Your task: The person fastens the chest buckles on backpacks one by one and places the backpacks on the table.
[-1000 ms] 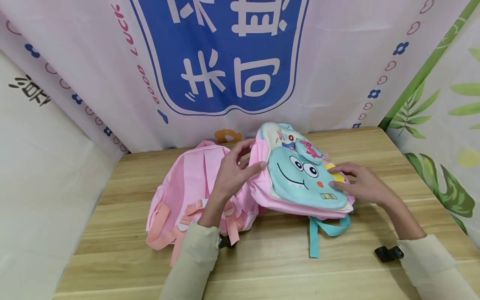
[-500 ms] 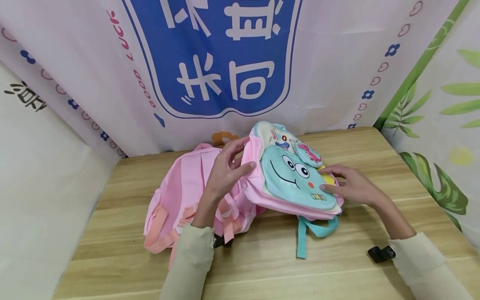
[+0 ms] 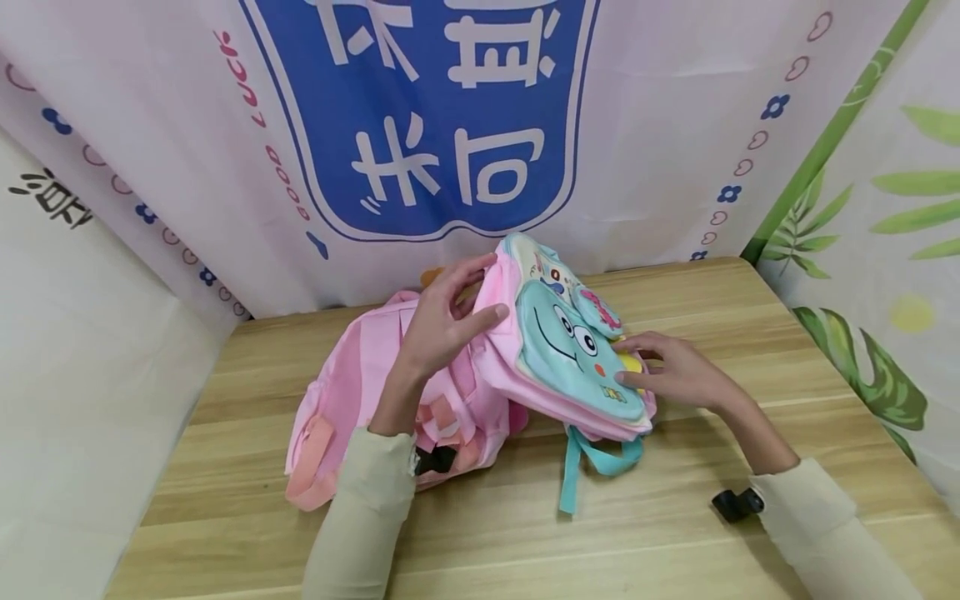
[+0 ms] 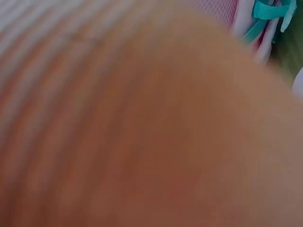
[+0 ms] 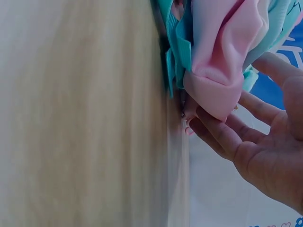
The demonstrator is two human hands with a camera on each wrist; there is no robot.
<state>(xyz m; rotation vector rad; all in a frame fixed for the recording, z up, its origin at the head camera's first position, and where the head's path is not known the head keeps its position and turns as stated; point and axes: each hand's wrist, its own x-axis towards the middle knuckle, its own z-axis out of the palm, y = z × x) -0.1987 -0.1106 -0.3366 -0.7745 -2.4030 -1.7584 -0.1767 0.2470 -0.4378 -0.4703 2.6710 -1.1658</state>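
Observation:
A pink backpack with a smiling teal front pocket [image 3: 558,371] leans tilted, its left part overlapping a second pink backpack [image 3: 337,396] that lies with coral straps upward. My left hand [image 3: 438,321] holds the upper left side of the teal-fronted backpack, thumb toward its front. On the opposite side my right hand [image 3: 678,371] grips the edge, thumb on the pocket and fingers behind. In the right wrist view, that hand [image 5: 270,151] has its fingers around the pink fabric corner [image 5: 213,90]. Blurred skin fills most of the left wrist view, with a teal strap [image 4: 270,12] at its top right.
Both backpacks are on a wooden table [image 3: 600,550]. A printed curtain [image 3: 645,150] hangs along the back edge, and a leaf-patterned cloth [image 3: 892,275] stands at the right. A teal strap [image 3: 572,475] dangles onto the table from the tilted backpack.
Both hands have shifted the teal-fronted backpack leftward, and it now tilts more steeply and covers more of the other backpack. The head view has also turned slightly.

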